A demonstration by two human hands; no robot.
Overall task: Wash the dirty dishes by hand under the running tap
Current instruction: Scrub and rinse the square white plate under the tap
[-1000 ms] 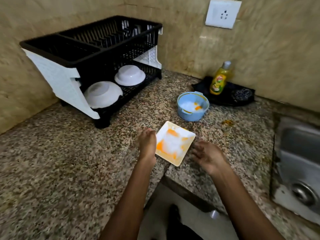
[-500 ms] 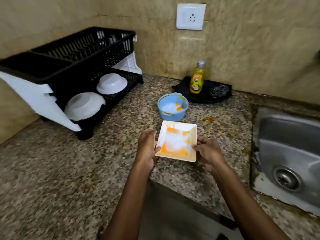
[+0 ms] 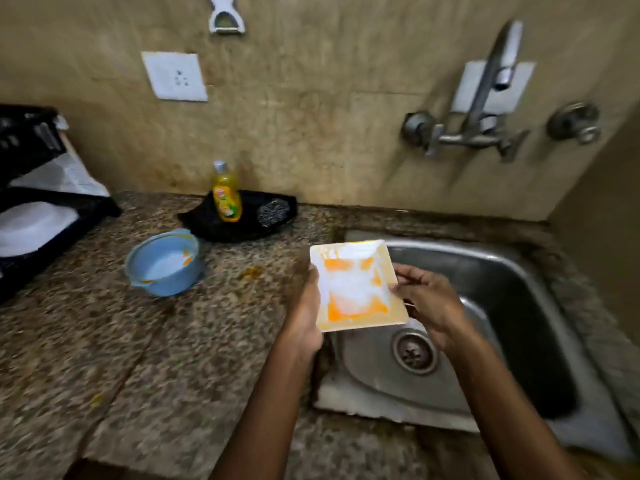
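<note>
The square plate, white and smeared orange, hung over the sink's left edge; my left hand gripped its left rim, my right hand pinched its right rim.

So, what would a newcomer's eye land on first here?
The square cream plate smeared with orange sauce, held by its edges between the left hand and right hand over the left rim of the steel sink. Then the round blue bowl with the same orange residue, sitting on the speckled granite counter to the left.
</note>
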